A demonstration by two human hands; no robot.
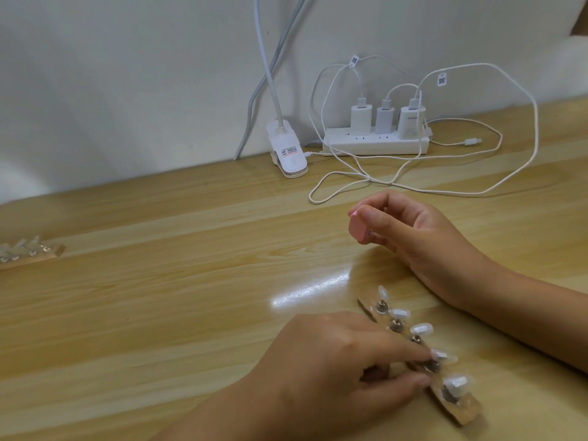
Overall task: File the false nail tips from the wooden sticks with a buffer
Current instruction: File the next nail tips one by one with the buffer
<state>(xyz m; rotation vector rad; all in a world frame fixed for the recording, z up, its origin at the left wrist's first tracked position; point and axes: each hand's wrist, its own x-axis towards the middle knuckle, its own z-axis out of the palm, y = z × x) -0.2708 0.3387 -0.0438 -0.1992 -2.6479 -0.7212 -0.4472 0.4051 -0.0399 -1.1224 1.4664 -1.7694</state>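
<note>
Two white QR-code cable tags (442, 80) carry no readable text, and the white lamp clip (288, 152) has a label too small to read. The right hand (413, 230) pinches a pink rectangular buffer block (361, 229) in curled fingers. Nearer the camera, apart from the block, thumb and forefinger of the left hand (343, 361) pinch the flat wooden stick (461, 412) of five clear false nail tips (421, 329).

Left hand (334, 354), right hand (423, 237), both forearms (525, 313): all bare.

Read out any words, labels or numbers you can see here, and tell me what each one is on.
Nothing can be read for certain.
Clip label: print too small.
Right charger: faint brand mark, blurred.
Cable tags: QR codes, no legible words.
</note>
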